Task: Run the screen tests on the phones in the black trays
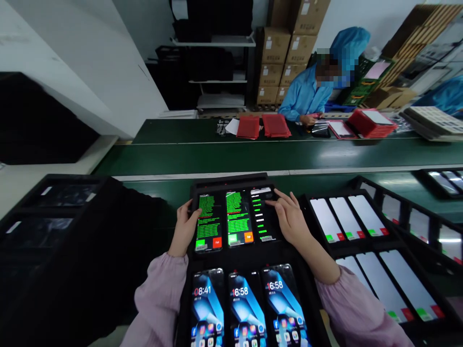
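Left hand [185,229]: bent at the black tray [243,256], fingers along its outer edge, thumb lying inward by the near-left phone [209,226]; probably there to steady the tray, though whether it gripped could not be told.

Right hand [289,217]: loosely spread, nothing held. Index finger stretched over the far-row right phone [261,224], presumably kept clear of the others to reach the screen; contact with the glass could not be told.

Between the hands: three phones in recesses, the middle phone [238,221] and its left neighbour showing green text above coloured buttons, the right one a list. The recesses seemed meant to keep them apart and face up.

Nearer the body than either hand: three lower phones [248,308], same tray, clocks lit, the left reading 08:41, the others 16:58.

Right of the right hand: second tray [350,249], pale-screened phones, all face up, likely so every screen could be seen at once.

Left of the left hand: black stack [104,231], contents dim.

Beyond both hands: green bench [217,156], red packs [277,126], a worker in blue [304,96].
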A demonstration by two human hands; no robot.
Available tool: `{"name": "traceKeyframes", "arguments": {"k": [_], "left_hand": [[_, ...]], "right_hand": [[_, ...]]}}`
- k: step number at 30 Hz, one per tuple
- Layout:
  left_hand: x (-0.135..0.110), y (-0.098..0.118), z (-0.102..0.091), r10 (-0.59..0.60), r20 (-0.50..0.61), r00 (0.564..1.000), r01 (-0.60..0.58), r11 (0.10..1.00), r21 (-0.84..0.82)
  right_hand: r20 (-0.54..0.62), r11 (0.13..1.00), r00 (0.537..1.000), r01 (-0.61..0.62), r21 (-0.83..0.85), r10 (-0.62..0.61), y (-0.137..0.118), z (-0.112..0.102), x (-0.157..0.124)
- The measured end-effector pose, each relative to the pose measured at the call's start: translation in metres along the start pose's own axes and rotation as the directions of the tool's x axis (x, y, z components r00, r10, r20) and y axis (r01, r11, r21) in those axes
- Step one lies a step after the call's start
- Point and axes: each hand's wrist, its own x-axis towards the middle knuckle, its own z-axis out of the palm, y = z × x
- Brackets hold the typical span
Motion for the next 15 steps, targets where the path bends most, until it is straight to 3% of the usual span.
{"name": "traceKeyframes", "arguments": {"k": [5, 8, 12, 15], "left_hand": [[0.001, 0.002, 0.001, -0.001, 0.003, 1.0, 0.001, 1.0, 0.005], [-0.003, 0.004, -0.001, -0.025, -0.01, 1.0, 0.025, 1.0, -0.005], [-0.022, 0.002, -0.013, -0.019, 0.01, 1.0, 0.019, 0.998, -0.067], [-0.045, -0.004, -0.027, 0.002, 0.039, 0.999, 0.004, 0.99, -0.141]], "right_hand": [[0.016, 1.0, 1.0, -0.018, -0.011, 0.018, 0.001, 0.004, 0.0], [-0.043, 0.999, 0.999, -0.012, 0.046, 0.014, -0.001, 0.001, -0.005], [-0.167, 0.991, 0.986, 0.003, 0.135, 0.02, -0.009, -0.011, -0.025], [-0.192, 0.988, 0.98, -0.018, 0.152, 0.047, -0.018, -0.023, -0.044]]}}
